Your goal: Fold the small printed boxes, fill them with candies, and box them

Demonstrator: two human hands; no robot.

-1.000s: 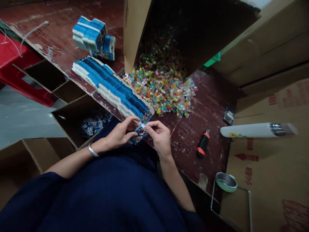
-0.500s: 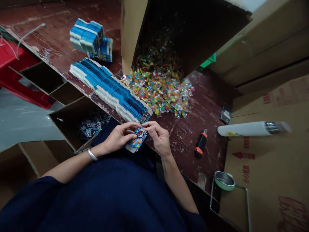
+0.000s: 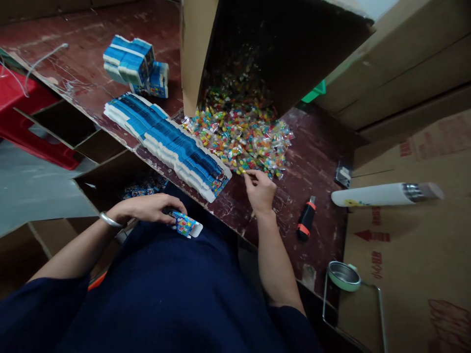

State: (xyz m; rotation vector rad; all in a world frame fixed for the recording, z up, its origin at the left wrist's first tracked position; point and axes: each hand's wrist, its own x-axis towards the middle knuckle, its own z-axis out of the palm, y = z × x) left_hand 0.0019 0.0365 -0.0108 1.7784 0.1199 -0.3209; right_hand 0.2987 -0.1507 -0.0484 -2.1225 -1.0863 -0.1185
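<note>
My left hand [image 3: 156, 208] is closed around a small blue printed cardboard box [image 3: 186, 225], held over my lap. Its near end stands open, with a white flap sticking out to the right. At the front edge of a heap of clear candy packets [image 3: 250, 137], my right hand [image 3: 260, 192] pinches a packet holding yellow candies between thumb and fingertips. A long row of flat, stacked blue boxes [image 3: 167, 142] lies on the table to the left of the heap. The heap spills from a tipped cardboard carton [image 3: 192, 54].
Strapped bundles of flat boxes [image 3: 128, 59] sit at the back left. On the right are a cutter knife [image 3: 306, 219], a phone [image 3: 343, 172], a white bottle [image 3: 371, 195] and a green-rimmed cup in a wire holder [image 3: 344, 278]. Below the table edge, a carton holds filled blue boxes [image 3: 145, 186].
My hands have parted. The left has moved left and down with the box, which now appears opened out. The right has gone from the box forward to the candy packets.
</note>
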